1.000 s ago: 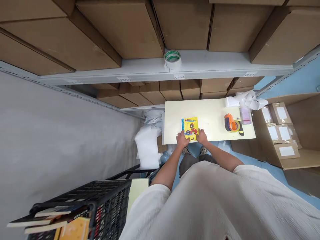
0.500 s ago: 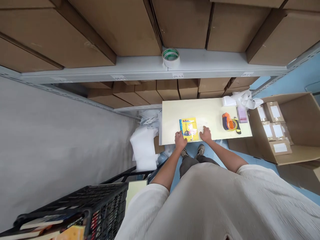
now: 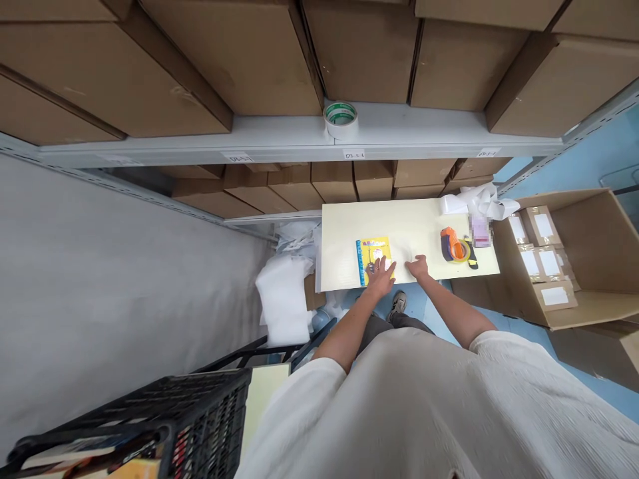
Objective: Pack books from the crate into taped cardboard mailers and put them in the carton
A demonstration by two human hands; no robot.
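A yellow picture book [image 3: 370,247] with a blue spine lies flat on the pale tabletop [image 3: 349,219]. My left hand [image 3: 381,277] rests on its lower right part, fingers spread, covering much of the cover picture. Just right of the book, my right hand [image 3: 418,267] is closed low over the table, thumb and fingers together. A faint, clear, shiny patch shows beside its fingertips, too indistinct to name. Farther right lie an orange tape dispenser [image 3: 450,243], a yellow roll of tape [image 3: 464,251] and a black-and-yellow cutter [image 3: 472,254].
White wrapping [image 3: 479,201] bunches at the table's back right corner. An open carton [image 3: 594,303] holding several small labelled boxes stands on the right. Left are white foam sheets [image 3: 283,303] and a black crate [image 3: 210,412] with books. A tape roll [image 3: 341,118] sits on the shelf ahead.
My left hand has moved from the book's lower left edge onto its cover, its fingers now spread. My right hand has shifted slightly right, away from the book.
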